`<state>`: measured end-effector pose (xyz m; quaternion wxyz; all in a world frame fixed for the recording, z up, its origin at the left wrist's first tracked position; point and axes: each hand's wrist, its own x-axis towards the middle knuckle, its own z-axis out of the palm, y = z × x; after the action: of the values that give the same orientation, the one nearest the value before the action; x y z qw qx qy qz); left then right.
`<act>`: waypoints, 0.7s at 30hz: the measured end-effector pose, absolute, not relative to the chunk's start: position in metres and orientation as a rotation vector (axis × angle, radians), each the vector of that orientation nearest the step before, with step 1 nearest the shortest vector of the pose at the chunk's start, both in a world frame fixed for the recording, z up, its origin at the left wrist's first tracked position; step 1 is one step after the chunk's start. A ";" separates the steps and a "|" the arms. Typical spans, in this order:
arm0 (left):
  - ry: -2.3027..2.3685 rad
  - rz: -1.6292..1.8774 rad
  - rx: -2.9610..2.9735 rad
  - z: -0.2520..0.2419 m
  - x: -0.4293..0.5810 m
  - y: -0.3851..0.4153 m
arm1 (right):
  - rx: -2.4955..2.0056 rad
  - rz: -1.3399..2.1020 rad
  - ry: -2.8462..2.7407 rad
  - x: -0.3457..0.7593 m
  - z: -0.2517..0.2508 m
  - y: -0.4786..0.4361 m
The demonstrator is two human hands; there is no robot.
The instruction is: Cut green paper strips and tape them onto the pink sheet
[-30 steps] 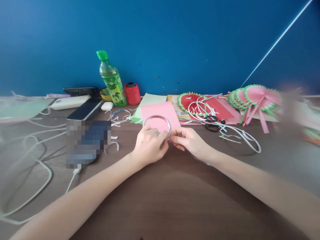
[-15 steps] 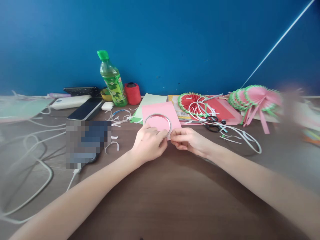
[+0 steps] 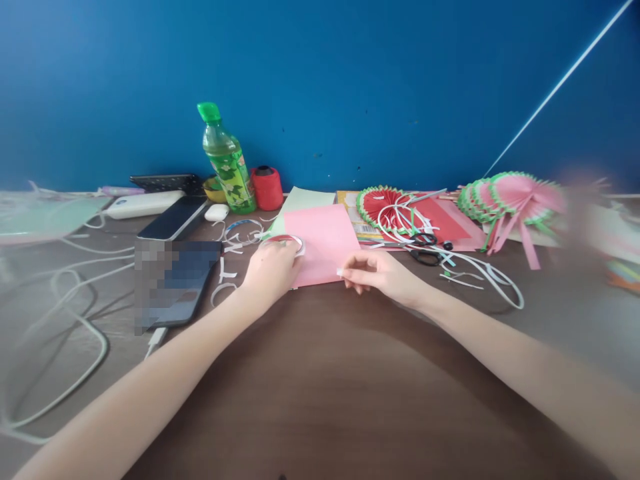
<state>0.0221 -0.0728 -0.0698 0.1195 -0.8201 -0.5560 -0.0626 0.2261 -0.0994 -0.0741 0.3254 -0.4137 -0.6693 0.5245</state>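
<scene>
A pink sheet of paper lies in the middle of the table over pale green sheets. My left hand is closed on a roll of tape at the paper's left edge; most of the ring is hidden behind my fingers. At the lower right corner of the paper, my right hand pinches a small whitish piece of tape between thumb and forefinger, the other fingers curled below.
Black-handled scissors, white strips and a red paper fan lie right of centre. Pink-and-green fans are farther right. Leftward stand a green bottle, a red thread spool and a phone with its cable.
My left hand has moved left with the tape roll, uncovering more of the pink paper. The right hand stays near the corner, with the small piece of tape now showing at its fingertips.
</scene>
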 end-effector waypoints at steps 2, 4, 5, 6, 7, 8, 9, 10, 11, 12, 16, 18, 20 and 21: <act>-1.623 -0.115 -2.430 -0.068 0.017 -0.070 | -1.085 1.187 -1.897 0.225 -0.076 -0.102; -1.615 -0.105 -2.426 -0.063 0.013 -0.069 | -1.068 1.065 -2.012 0.224 -0.077 -0.104; -1.617 -0.122 -2.409 -0.060 0.012 -0.068 | -1.071 1.029 -2.060 0.224 -0.078 -0.104; -1.621 -0.155 -2.395 -0.057 0.011 -0.068 | -1.083 0.994 -2.099 0.224 -0.079 -0.104; -1.620 -0.197 -2.405 -0.055 0.011 -0.068 | -1.106 0.948 -2.129 0.224 -0.079 -0.104; -1.605 -0.243 -2.463 -0.053 0.012 -0.068 | -1.141 0.892 -2.146 0.225 -0.080 -0.103; -1.583 -0.278 -2.573 -0.051 0.012 -0.069 | -1.175 0.836 -2.149 0.226 -0.080 -0.102; -1.557 -0.293 -2.721 -0.050 0.013 -0.069 | -1.201 0.786 -2.144 0.227 -0.081 -0.101; -1.540 -0.281 -2.881 -0.050 0.013 -0.069 | -1.219 0.747 -2.134 0.228 -0.081 -0.100; -1.541 -0.244 -3.022 -0.050 0.014 -0.070 | -1.232 0.716 -2.123 0.229 -0.082 -0.099; -1.690 -0.059 -3.181 -0.051 0.014 -0.073 | -1.231 0.672 -2.103 0.231 -0.083 -0.097; -1.736 -0.008 -3.176 -0.049 0.013 -0.075 | -1.206 0.691 -2.102 0.231 -0.083 -0.096; -1.766 0.041 -3.191 -0.046 0.013 -0.077 | -1.150 0.715 -2.121 0.230 -0.083 -0.097; -1.775 0.063 -3.201 -0.046 0.013 -0.078 | -1.109 0.727 -2.137 0.228 -0.083 -0.097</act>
<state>0.0134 -0.0778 -0.0456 -0.2565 -0.8451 -0.4687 0.0165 0.2284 -0.0972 -0.0828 0.3081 -0.4193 -0.8084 0.2751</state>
